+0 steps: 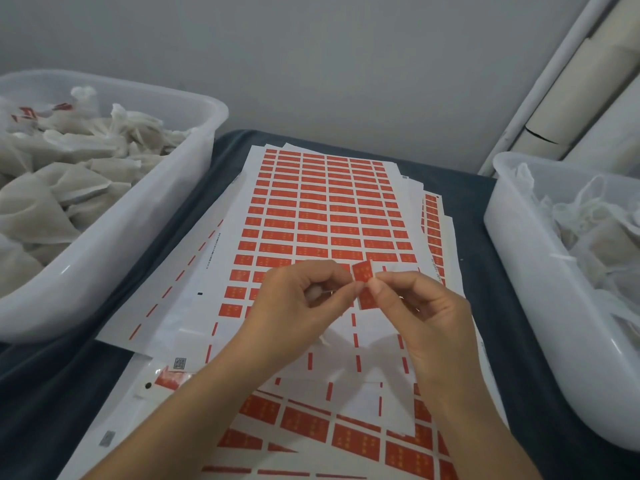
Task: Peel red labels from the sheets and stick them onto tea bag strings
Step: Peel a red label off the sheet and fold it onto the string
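The person stands over the counter (485, 216), which carries a dark cloth, and both hands meet above the top label sheet (322, 209). The left hand (294, 306) has its fingers curled and pinches what seems to be a thin string (329, 292), with a bit of white tea bag (313, 294) showing inside the palm; I cannot see the string clearly. The right hand (415, 306) is also curled, and its thumb and first finger pinch a red label (363, 284) that is already off the sheet and stands almost upright between the two hands. I think the step now is to fold this label around the string. To do it well, the string should lie along the middle fold of the sticky side, and then the two halves should be pressed together evenly, so the edges match and no glue stays open. The left bin (145, 216) holds many tea bags, a few with red tags, and the right bin (512, 237) holds more white bags
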Motion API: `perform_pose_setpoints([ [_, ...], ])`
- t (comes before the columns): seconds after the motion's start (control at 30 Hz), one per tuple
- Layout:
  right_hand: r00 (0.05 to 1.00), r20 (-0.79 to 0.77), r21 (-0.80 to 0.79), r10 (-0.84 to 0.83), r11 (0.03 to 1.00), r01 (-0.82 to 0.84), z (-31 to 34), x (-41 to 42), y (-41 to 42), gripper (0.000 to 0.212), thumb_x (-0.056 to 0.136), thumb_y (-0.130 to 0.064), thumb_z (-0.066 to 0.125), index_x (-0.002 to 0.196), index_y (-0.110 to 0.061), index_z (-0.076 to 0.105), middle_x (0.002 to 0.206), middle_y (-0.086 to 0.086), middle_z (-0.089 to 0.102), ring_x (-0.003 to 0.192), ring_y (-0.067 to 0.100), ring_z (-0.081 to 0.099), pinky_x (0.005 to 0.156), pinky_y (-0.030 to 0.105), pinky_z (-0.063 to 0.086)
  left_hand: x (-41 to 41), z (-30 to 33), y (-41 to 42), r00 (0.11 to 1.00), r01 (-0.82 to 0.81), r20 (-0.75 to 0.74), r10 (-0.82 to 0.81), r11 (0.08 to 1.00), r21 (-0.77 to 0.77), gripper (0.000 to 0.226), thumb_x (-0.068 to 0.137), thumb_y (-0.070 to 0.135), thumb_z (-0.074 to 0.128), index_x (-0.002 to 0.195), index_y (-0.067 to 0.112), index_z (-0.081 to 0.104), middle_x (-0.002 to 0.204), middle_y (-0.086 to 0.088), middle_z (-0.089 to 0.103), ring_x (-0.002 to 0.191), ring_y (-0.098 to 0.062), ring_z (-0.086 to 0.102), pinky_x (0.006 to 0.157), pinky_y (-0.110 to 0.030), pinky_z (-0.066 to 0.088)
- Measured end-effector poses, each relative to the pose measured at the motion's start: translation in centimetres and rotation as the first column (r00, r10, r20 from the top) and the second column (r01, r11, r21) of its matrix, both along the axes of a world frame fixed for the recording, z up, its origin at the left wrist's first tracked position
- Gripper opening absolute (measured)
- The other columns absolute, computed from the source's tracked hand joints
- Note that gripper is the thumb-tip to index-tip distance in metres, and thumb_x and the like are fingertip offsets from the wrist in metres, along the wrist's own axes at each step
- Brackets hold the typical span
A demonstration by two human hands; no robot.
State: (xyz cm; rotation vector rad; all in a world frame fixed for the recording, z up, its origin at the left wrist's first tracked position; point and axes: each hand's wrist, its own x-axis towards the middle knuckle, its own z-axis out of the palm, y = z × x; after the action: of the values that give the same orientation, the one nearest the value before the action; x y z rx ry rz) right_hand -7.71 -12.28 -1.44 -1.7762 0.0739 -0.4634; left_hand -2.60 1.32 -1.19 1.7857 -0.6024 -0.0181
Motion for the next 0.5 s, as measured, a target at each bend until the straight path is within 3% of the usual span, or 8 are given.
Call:
perform_pose_setpoints([
  [0.1,0.998,0.053,-0.038,-0.039,0.998,0.041,-0.2,-0.1,0.1,0.013,0.069,-0.037,0.06,0.081,-0.036,0.064,0.081,-0.028,0.069,0.087,-0.01,0.062,0.065,-0.003,0.041,-0.1,0.2,0.0,1.0,-0.022,0.0,0.022,0.999,-0.042,0.004,0.073,0.036,0.058,0.069,0.037,0.06,0.066,0.029,0.06,0.074,0.006,0.058,0.06,-0.003,0.042],
  [0.17,0.995,0.076,-0.041,-0.066,0.997,0.069,-0.3,0.1,0.4,0.022,0.072,-0.04,0.06,0.094,-0.039,0.062,0.093,-0.028,0.067,0.095,-0.011,0.059,0.068,-0.002,0.041,-0.2,0.2,0.0,0.999,-0.038,-0.034,0.036,0.996,-0.077,0.005,0.073,0.035,0.059,0.068,0.034,0.061,0.064,0.024,0.062,0.071,0.003,0.059,0.059,-0.004,0.042],
  [0.27,0.995,0.013,0.084,-0.104,0.991,0.102,0.0,0.7,0.0,0.05,0.077,-0.049,0.061,0.122,-0.049,0.04,0.1,-0.048,0.054,0.094,-0.016,0.058,0.062,0.0,0.044,0.0,0.2,0.2,0.989,-0.071,-0.138,0.051,0.988,-0.138,0.01,0.071,0.035,0.063,0.062,0.03,0.064,0.063,0.015,0.064,0.069,-0.001,0.06,0.06,-0.004,0.044],
  [0.33,0.992,-0.036,0.126,-0.124,0.984,0.127,0.1,1.0,-0.6,0.043,0.076,-0.052,0.057,0.117,-0.049,0.048,0.099,-0.045,0.057,0.09,-0.012,0.062,0.06,0.007,0.049,0.0,0.3,0.4,0.975,-0.074,-0.22,0.027,0.975,-0.209,0.015,0.066,0.039,0.062,0.056,0.028,0.065,0.06,0.012,0.063,0.066,-0.001,0.06,0.061,-0.005,0.045],
  [0.4,0.995,-0.088,0.184,-0.052,0.981,0.068,0.0,1.0,-0.9,0.027,0.074,-0.048,0.058,0.1,-0.043,0.064,0.096,-0.03,0.066,0.089,-0.003,0.066,0.064,0.012,0.053,0.0,0.3,0.4,0.97,-0.057,-0.243,0.001,0.973,-0.224,0.018,0.065,0.042,0.062,0.054,0.028,0.065,0.057,0.011,0.061,0.063,0.0,0.059,0.061,-0.005,0.044],
  [0.5,0.989,-0.137,0.2,0.06,0.979,-0.032,0.0,0.8,-0.5,0.018,0.068,-0.047,0.061,0.084,-0.048,0.069,0.09,-0.019,0.071,0.087,0.003,0.067,0.061,0.011,0.051,0.0,0.2,0.3,0.972,-0.032,-0.234,-0.015,0.98,-0.196,0.018,0.065,0.044,0.061,0.055,0.03,0.065,0.056,0.011,0.06,0.062,0.0,0.057,0.06,-0.004,0.043],
])
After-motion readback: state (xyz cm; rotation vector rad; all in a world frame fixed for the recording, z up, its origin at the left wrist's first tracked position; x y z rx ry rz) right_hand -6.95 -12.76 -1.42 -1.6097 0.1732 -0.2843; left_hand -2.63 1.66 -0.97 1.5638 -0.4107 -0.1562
